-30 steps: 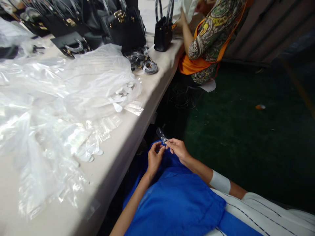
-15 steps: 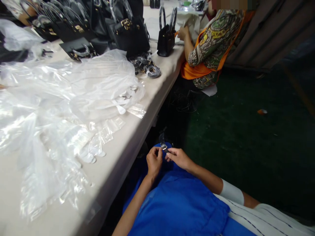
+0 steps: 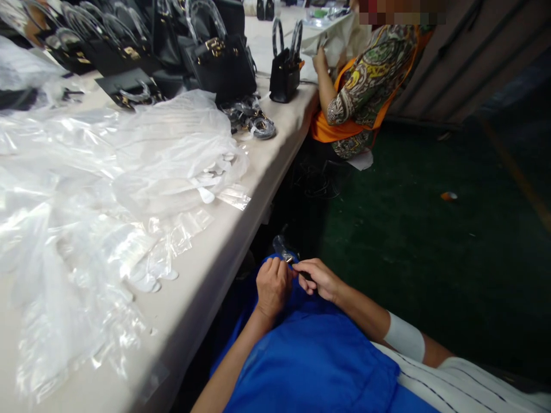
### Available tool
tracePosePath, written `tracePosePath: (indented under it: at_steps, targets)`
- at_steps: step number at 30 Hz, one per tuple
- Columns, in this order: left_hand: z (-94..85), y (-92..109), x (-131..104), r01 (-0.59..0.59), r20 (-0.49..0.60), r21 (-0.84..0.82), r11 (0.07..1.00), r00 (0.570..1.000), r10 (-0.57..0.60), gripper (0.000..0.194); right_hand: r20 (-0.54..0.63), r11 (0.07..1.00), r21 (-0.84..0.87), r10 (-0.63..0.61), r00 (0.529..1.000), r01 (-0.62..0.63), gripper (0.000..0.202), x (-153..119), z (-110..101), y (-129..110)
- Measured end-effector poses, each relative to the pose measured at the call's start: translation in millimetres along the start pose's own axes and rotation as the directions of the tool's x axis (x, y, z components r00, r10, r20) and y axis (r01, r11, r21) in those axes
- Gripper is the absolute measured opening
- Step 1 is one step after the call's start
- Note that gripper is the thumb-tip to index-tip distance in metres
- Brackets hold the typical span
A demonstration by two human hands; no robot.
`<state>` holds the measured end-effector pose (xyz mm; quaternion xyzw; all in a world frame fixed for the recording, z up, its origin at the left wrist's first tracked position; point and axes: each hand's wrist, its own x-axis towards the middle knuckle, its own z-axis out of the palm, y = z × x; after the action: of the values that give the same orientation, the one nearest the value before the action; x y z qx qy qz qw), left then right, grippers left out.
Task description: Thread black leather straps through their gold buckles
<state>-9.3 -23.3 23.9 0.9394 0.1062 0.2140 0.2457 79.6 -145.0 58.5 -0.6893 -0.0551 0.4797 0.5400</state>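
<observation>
Over my lap, both hands work at a black strap [image 3: 281, 246] with a shiny metal buckle, part of it wrapped in clear film. My left hand [image 3: 274, 285] is closed at the buckle end, its knuckles up and hiding the fingertips. To its right, my right hand [image 3: 321, 279] pinches a dark end of the strap between thumb and fingers. The film-covered part points away from me, beyond the hands. A blue apron [image 3: 310, 344] lies under them.
Clear plastic bags [image 3: 86, 189] spread over the table [image 3: 193, 292] at left. Black handbags [image 3: 224, 66] and wrapped straps [image 3: 262, 127] stand or lie farther back. A person in an orange apron [image 3: 329, 127] sits at the far table edge. The floor [image 3: 387, 229] is green.
My left hand has turned knuckles up and closed over the buckle. My right fingers have curled further around the dark strap end. The view has shifted slightly.
</observation>
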Motion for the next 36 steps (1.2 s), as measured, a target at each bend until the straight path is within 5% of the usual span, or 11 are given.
tracePosePath:
  at_steps: [9, 14, 19, 21, 23, 30, 33, 36]
  targets:
    - [-4.0, 11, 0, -0.066, 0.037, -0.069, 0.995, 0.997, 0.069, 0.028, -0.080, 0.992, -0.100, -0.090, 0.993, 0.081, 0.039, 11, 7, 7]
    - [-5.3, 4, 5, 0.170, -0.103, -0.127, 0.977, 0.978, -0.183, 0.023, 0.066, 0.985, -0.054, -0.159, 0.985, 0.163, 0.037, 8, 2, 1]
    - [-24.6, -33, 22, 0.411, -0.270, -0.192, 0.891, 0.851, -0.450, 0.020, 0.320, 0.931, -0.243, -0.189, 0.928, 0.273, 0.029, -9, -35, 4]
    - [-32.5, -42, 27, 0.448, -0.308, -0.197, 0.872, 0.816, -0.489, 0.019, 0.299, 0.920, -0.289, -0.176, 0.938, 0.265, 0.029, -15, -48, 5]
    - [-35.6, -39, 29, 0.433, -0.311, -0.188, 0.882, 0.825, -0.472, 0.016, 0.204, 0.928, -0.266, -0.209, 0.956, 0.260, 0.031, -17, -52, 3]
    - [-27.1, 26, 38, 0.161, -0.136, -0.257, 0.953, 0.970, -0.201, 0.021, -0.011, 0.950, -0.042, -0.311, 0.950, 0.310, 0.031, -19, -23, -62]
    - [-42.5, 31, 56, 0.215, -0.099, -0.389, 0.896, 0.957, -0.272, 0.020, -0.028, 0.913, -0.125, -0.394, 0.919, 0.388, 0.031, -23, -29, -98]
    - [-66.1, 22, 81, 0.403, 0.013, -0.542, 0.737, 0.881, -0.473, 0.018, 0.053, 0.836, -0.342, -0.438, 0.897, 0.429, 0.022, -35, -45, -127]
